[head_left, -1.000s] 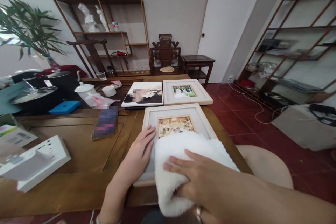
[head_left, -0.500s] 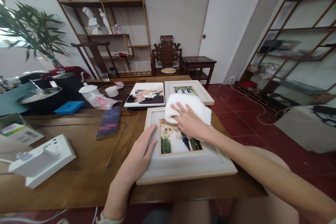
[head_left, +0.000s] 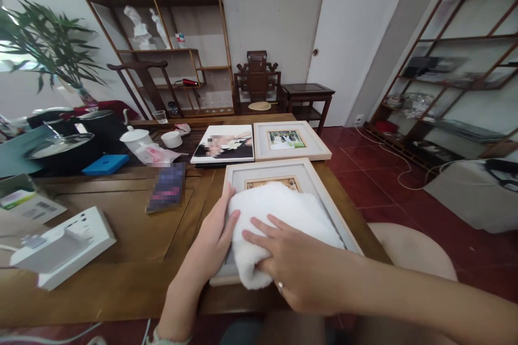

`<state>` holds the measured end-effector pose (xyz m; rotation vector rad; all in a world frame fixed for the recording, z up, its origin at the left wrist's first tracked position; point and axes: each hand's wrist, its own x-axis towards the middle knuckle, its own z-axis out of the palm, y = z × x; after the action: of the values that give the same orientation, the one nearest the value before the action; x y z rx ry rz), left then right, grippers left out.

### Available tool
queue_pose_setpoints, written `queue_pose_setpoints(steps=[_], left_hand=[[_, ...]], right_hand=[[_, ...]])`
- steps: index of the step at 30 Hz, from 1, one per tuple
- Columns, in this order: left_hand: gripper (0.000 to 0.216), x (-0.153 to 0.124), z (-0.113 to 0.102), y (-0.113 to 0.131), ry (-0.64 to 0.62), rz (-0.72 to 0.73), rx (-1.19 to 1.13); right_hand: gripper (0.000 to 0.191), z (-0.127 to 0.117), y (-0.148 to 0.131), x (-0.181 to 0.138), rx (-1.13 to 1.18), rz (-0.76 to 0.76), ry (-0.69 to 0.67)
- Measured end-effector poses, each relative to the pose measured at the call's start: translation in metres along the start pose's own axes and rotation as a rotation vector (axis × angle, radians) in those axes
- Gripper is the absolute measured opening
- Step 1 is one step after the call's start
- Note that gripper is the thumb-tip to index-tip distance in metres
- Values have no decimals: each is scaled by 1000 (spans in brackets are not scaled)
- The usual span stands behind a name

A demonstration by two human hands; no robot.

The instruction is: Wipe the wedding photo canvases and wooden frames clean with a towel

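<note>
A light wooden picture frame (head_left: 301, 164) lies flat near the table's front edge, and most of its photo is covered. Spread over its lower part is a folded white cloth (head_left: 283, 207). My right hand (head_left: 303, 264) presses on this cloth, fingers extended over it and thumb tucked at its near fold; a ring shows on one finger. At the frame's left side, my left hand (head_left: 216, 234) holds the edge, its thumb close to the cloth. Farther back lie a second framed photo (head_left: 288, 139) and a photo panel (head_left: 224, 144).
Left on the wooden table (head_left: 141, 280) are a white power strip (head_left: 76, 245), a blurred dark packet (head_left: 167, 188), a blue box (head_left: 106, 164), a white teapot (head_left: 135, 139), a white cup (head_left: 172, 139) and a lidded pan (head_left: 62, 151). A round stool (head_left: 413, 248) stands at right.
My right hand has drawn the cloth from the frame's far part toward me, over the photo to the near left part. My left hand stays at the left edge.
</note>
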<state>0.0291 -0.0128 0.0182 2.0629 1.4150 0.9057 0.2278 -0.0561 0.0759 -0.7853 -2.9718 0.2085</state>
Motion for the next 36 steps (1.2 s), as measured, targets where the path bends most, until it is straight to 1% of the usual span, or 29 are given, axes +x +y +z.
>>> queue_pose_setpoints(steps=[6, 9, 12, 15, 20, 22, 24, 26, 29, 33, 36], left_hand=[[48, 3, 1, -4, -61, 60, 116], [46, 4, 1, -4, -93, 82, 155], [47, 5, 1, -3, -121, 99, 191], [47, 6, 1, -1, -131, 112, 215], [47, 7, 1, -1, -135, 111, 227], [46, 7, 1, -1, -136, 108, 226], [45, 7, 2, -1, -131, 105, 221], [45, 7, 2, -1, -125, 106, 217], [44, 7, 2, -1, -120, 109, 219], [44, 7, 3, -3, -109, 125, 226], [44, 7, 4, -5, -107, 137, 230]], right_hand=[[35, -5, 9, -50, 78, 223, -19], [38, -6, 13, -75, 49, 347, -21], [36, -6, 20, -88, -14, 449, -18], [36, -3, 39, -85, -106, 502, 20], [39, 7, 91, -54, -256, 547, 165], [41, 9, 106, -40, -302, 570, 187], [43, 9, 112, -32, -336, 574, 178], [43, 8, 111, -29, -352, 555, 158], [41, 7, 94, -37, -340, 523, 111], [35, 8, 47, -58, -261, 498, 48], [28, 6, 12, -74, -160, 443, 36]])
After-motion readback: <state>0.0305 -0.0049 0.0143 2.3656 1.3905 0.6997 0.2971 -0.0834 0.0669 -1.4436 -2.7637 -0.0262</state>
